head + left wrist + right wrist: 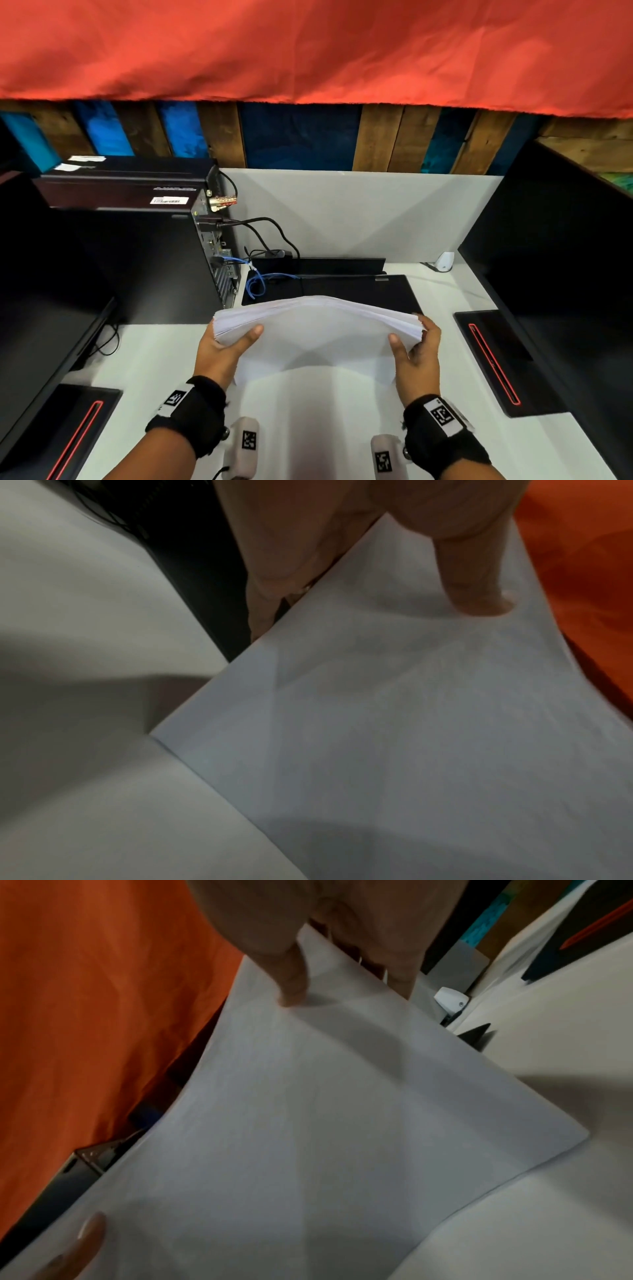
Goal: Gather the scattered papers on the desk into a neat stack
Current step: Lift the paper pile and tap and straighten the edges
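Both hands grip paper stack [317, 329] — long axis left-right.

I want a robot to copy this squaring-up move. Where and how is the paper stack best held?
Grip the paper stack at its two short side edges, one hand from each side, as the left hand and right hand do: thumbs on top, fingers beneath. It bows upward mid-span, so a one-sided grip would probably let sheets droop and fan.

An office cubicle; white desk [154, 349], grey partition [359, 212], desktop tower [137, 246], dark monitors [565, 257].
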The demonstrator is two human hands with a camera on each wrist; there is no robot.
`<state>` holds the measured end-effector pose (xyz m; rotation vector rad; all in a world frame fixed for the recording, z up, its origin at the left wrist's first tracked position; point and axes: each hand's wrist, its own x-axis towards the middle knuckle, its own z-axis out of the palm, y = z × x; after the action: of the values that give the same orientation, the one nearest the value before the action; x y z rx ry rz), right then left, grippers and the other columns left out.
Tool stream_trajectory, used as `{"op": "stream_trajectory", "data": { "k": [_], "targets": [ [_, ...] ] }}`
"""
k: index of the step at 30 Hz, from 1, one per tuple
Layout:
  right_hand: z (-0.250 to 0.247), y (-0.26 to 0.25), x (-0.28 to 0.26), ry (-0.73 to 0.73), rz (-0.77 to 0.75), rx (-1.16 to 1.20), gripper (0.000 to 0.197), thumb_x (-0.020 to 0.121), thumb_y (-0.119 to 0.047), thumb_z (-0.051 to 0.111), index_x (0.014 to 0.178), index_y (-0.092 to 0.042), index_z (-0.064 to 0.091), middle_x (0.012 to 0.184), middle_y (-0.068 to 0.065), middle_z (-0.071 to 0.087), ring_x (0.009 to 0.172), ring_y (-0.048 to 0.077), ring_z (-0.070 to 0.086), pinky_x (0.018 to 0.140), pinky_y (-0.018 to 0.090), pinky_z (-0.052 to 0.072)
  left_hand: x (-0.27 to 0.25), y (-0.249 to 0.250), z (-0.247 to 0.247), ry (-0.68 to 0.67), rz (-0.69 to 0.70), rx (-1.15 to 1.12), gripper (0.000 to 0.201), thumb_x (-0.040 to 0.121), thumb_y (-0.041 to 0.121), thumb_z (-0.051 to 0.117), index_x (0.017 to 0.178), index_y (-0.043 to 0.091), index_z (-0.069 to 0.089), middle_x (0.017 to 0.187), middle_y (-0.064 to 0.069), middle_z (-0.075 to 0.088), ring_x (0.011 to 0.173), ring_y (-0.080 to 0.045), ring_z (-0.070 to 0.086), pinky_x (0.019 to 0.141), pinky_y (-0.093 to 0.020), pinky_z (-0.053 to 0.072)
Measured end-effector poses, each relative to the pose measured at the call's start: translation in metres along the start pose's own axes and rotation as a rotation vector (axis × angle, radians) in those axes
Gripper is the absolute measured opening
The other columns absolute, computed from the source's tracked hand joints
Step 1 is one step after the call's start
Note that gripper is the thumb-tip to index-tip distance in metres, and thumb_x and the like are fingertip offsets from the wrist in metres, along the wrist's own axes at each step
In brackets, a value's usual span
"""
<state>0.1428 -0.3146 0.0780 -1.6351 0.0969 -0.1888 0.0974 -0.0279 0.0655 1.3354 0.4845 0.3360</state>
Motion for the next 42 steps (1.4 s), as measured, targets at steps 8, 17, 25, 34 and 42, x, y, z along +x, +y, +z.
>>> {"op": "stream_trajectory", "data": {
  "k": [8,17,25,34,42],
  "targets": [
    [-0.002,0.001,-0.003,-0.027,-0.302,-0.373,0.067,0.096,-0.006,0.045,0.117,-0.07,0.039,0.123,-0.006,0.034,0.112,-0.017,0.037,0.097,0.005,0.031,0.006,-0.008,-0.008,-0.004,-0.033,0.061,0.043,0.066,-0.011,0.077,0.101,0.01,0.066,0.095,-0.008,0.072,0.09,-0.028,0.067,0.069,-0.026,0.058],
    [0.0,0.002,-0.002,-0.026,-0.302,-0.372,0.07,0.085,-0.012,0.067,0.12,-0.067,0.04,0.134,-0.014,0.025,0.118,-0.006,0.037,0.098,0.009,0.031,0.01,-0.012,-0.016,-0.2,-0.137,0.163,0.058,0.042,0.011,0.09,0.096,0.004,0.073,0.096,-0.012,0.075,0.094,-0.028,0.07,0.09,-0.04,0.051],
    [-0.015,0.011,0.014,-0.048,0.129,-0.019,0.087,0.078,0.012,0.066,0.142,-0.036,0.031,0.106,-0.021,0.059,0.107,0.01,0.059,0.096,0.03,0.041,0.01,-0.005,-0.024,-0.338,-0.171,0.22,0.068,0.035,0.022,0.086,0.1,0.005,0.072,0.095,-0.005,0.076,0.086,-0.012,0.072,0.064,-0.016,0.052],
    [-0.021,0.004,0.021,-0.089,0.089,0.012,0.027,0.079,0.006,0.069,0.1,-0.01,0.066,0.087,-0.008,0.073,0.084,0.002,0.069,0.074,0.006,0.051,0.002,0.0,-0.018,-0.175,-0.208,0.13,0.033,0.064,0.004,0.083,0.094,0.008,0.071,0.079,0.003,0.077,0.079,-0.013,0.071,0.071,-0.024,0.05],
    [-0.015,0.01,0.019,-0.047,0.132,-0.023,0.024,0.074,0.007,0.074,0.091,-0.008,0.069,0.075,-0.007,0.071,0.075,0.006,0.068,0.062,0.003,0.048,0.003,0.005,-0.012,-0.202,-0.121,0.213,0.036,0.068,-0.002,0.079,0.099,0.014,0.07,0.088,0.004,0.077,0.084,-0.006,0.071,0.08,-0.027,0.052]
  ]
}}
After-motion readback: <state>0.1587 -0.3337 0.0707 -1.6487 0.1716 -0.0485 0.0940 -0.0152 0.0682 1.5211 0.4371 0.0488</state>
